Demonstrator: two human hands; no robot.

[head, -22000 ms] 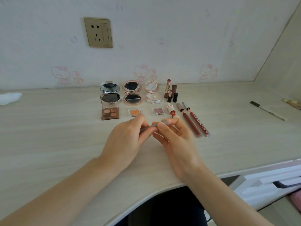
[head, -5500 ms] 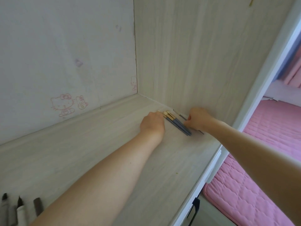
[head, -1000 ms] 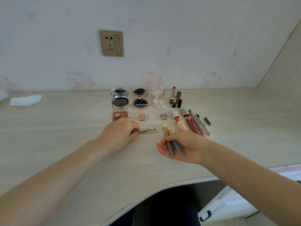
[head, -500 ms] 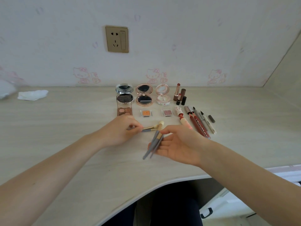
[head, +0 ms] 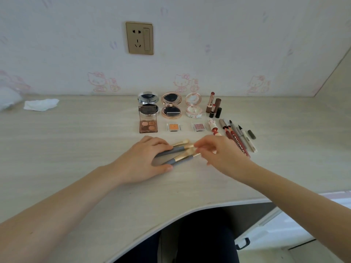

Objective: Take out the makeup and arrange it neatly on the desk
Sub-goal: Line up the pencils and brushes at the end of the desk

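Three grey-handled makeup brushes with gold ferrules lie fanned on the pale wooden desk. My left hand holds their handles between curled fingers and thumb. My right hand pinches the brush heads from the right. Behind them the makeup stands in rows: three open compacts, an eyeshadow palette, two small single shadows, several lipsticks, and liners and lip pencils lying side by side.
A crumpled white tissue lies at the far left of the desk. A gold wall socket is on the wall above. The desk's curved front edge runs below my arms, with a white drawer handle at lower right.
My right hand has laid its two brushes down beside the one under my left hand; now both hands are on the bunch. The camera moved slightly closer.
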